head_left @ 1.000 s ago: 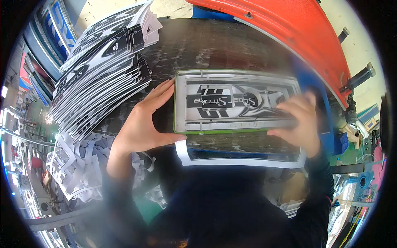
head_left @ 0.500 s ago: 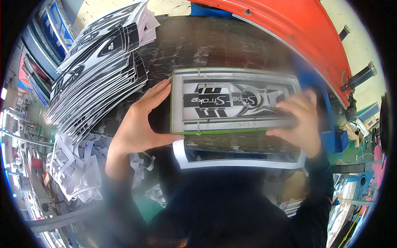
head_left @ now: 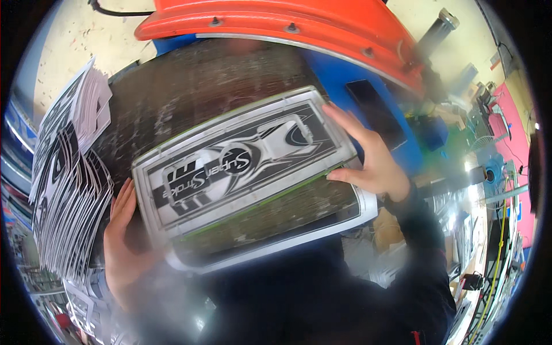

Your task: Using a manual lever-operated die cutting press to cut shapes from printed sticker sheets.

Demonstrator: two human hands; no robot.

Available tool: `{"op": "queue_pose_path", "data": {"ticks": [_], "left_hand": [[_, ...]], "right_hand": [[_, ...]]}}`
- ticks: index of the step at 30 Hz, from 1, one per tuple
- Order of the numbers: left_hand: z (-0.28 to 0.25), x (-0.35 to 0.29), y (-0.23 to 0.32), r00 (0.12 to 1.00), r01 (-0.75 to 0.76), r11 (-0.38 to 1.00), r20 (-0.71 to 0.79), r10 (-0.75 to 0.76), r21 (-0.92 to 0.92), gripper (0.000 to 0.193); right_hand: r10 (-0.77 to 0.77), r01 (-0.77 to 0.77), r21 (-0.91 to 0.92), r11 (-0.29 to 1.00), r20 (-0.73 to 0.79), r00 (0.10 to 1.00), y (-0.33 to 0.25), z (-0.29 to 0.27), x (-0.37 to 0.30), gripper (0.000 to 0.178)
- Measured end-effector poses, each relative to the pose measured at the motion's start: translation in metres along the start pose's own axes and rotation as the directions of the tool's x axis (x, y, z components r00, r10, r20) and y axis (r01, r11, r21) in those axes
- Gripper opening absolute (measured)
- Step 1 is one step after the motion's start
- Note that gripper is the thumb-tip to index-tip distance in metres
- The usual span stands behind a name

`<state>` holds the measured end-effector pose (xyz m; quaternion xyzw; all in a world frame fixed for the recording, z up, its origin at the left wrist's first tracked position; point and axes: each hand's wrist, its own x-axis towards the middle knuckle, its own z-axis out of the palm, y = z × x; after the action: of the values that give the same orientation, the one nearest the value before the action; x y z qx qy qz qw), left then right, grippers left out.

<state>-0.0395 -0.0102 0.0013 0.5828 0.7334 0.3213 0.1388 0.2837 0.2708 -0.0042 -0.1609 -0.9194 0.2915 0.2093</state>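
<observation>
A rectangular cutting die (head_left: 261, 194) with a pale rim, a see-through middle and a green edge lies slanted on a dark, scuffed board (head_left: 213, 80). Through it shows a printed black-and-white sheet (head_left: 276, 141). My left hand (head_left: 123, 236) is at the die's left end, fingers along the edge and a blurred thumb by the near corner. At the opposite end, my right hand (head_left: 374, 161) grips the rim, its thumb on the near side and fingers behind the right edge. A white paper border (head_left: 276, 248) sticks out on the near side.
Tall stacks of printed sheets (head_left: 72, 213) stand at the left. A red press arm (head_left: 276, 17) spans the far side. On a blue surface (head_left: 333, 69) to the right lies a dark flat phone-like object (head_left: 376, 115). White paper scraps (head_left: 86, 305) sit below the stacks.
My view has turned, so the die now appears slanted and further left. My right hand has shifted from over the die's right part to its right end. Both hands stay around the die.
</observation>
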Motion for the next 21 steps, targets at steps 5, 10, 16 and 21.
{"op": "queue_pose_path", "data": {"ticks": [5, 10, 16, 21], "left_hand": [[0.0, 0.001, 0.004, 0.997, 0.072, 0.993, -0.013, -0.073, -0.091, 0.102], [0.006, -0.004, 0.007, 0.993, 0.085, 0.987, -0.07, -0.095, -0.133, 0.106], [0.005, -0.005, 0.004, 0.996, 0.063, 0.988, -0.053, -0.071, -0.139, 0.104], [0.004, -0.005, 0.01, 0.993, 0.094, 0.985, -0.056, -0.102, -0.142, 0.104]], "right_hand": [[-0.026, 0.028, 0.117, 0.993, -0.017, 1.0, 0.009, 0.007, 0.007, 0.092], [-0.018, 0.019, 0.142, 0.99, -0.005, 1.0, 0.01, 0.009, 0.006, 0.092], [-0.027, 0.028, 0.132, 0.991, -0.008, 1.0, 0.008, 0.009, 0.005, 0.093], [-0.047, 0.049, 0.139, 0.989, -0.014, 0.999, 0.009, 0.011, 0.007, 0.093]]}}
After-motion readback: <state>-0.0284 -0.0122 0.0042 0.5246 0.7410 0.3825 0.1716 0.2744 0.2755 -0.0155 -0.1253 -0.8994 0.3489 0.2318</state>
